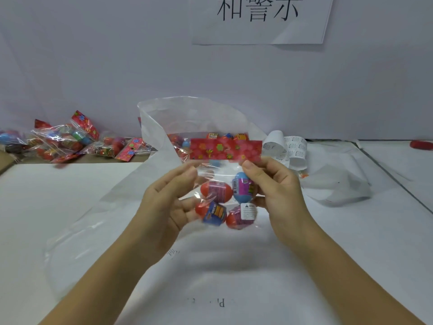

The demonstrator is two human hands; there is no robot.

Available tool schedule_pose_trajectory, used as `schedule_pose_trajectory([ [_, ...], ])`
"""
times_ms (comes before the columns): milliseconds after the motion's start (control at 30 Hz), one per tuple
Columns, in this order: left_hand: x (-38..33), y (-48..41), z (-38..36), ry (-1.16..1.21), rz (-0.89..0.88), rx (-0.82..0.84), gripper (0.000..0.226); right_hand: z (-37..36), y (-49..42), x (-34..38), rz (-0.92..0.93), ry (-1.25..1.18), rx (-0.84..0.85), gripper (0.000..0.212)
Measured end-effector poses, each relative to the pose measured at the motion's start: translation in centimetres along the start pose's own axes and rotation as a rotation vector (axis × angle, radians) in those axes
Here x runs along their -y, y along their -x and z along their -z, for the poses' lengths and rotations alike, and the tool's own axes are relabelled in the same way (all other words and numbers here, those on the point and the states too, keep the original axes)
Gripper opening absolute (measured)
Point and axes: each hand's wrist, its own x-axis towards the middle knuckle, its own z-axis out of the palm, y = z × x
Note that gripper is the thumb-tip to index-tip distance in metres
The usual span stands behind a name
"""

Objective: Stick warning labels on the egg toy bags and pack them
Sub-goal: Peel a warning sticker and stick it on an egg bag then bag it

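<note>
Hands (164, 202) (278, 191) either side of egg toy bag (225, 151)

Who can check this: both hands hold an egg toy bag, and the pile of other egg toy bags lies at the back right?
One slip: the head view shows the pile of other egg toy bags at the back left. The left hand and right hand hold the egg toy bag.

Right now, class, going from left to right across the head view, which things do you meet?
pile of egg toy bags → held egg toy bag → strip of warning labels → small red thing at the right edge
</note>
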Motion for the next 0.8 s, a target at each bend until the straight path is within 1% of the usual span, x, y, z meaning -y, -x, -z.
schedule_pose_trajectory([
  [67,0.2,-0.1,0.1,-0.052,0.086,0.084,0.048,0.1,-0.2,0.0,-0.007,-0.018,-0.017,0.008],
  [100,0.5,0.0,0.1,-0.092,0.110,0.111,0.057,0.1,-0.2,-0.2,-0.017,-0.035,-0.014,0.016],
  [167,1.0,0.1,-0.1,-0.122,0.112,0.123,0.058,-0.2,-0.2,-0.4,-0.054,-0.064,0.017,0.039],
  [200,1.1,0.1,0.0,-0.102,0.099,0.108,0.056,-0.3,-0.2,-0.5,-0.083,-0.085,0.038,0.048],
  [233,1.1,0.0,0.1,-0.074,0.079,0.084,0.056,-0.3,-0.2,-0.5,-0.120,-0.121,0.064,0.051],
  [300,0.8,-0.3,0.5,-0.024,0.036,0.029,0.063,0.0,-0.3,-0.2,-0.204,-0.208,0.140,0.044],
  [333,0.6,-0.4,0.7,-0.003,0.018,0.015,0.061,0.3,-0.4,0.0,-0.240,-0.212,0.200,0.040],
  [400,0.3,-0.4,0.9,0.026,0.003,0.002,0.059,0.5,-0.4,0.1,-0.277,-0.138,0.318,0.041],
  [433,0.1,-0.4,0.9,0.027,0.002,-0.008,0.062,0.5,-0.3,0.2,-0.276,-0.105,0.343,0.042],
  [500,-0.1,-0.4,0.9,0.019,-0.008,-0.025,0.064,0.6,-0.4,0.1,-0.248,-0.104,0.344,0.040],
  [600,-0.3,-0.5,1.1,0.045,-0.015,-0.030,0.053,0.8,-0.4,0.1,-0.181,-0.159,0.329,0.025],
  [667,-0.4,-0.7,1.3,0.058,-0.023,-0.031,0.056,0.9,-0.5,0.2,-0.148,-0.148,0.323,0.019],
  [800,-0.2,-0.9,1.4,0.062,-0.043,-0.017,0.061,0.7,-0.3,0.5,-0.106,-0.103,0.304,0.017],
])
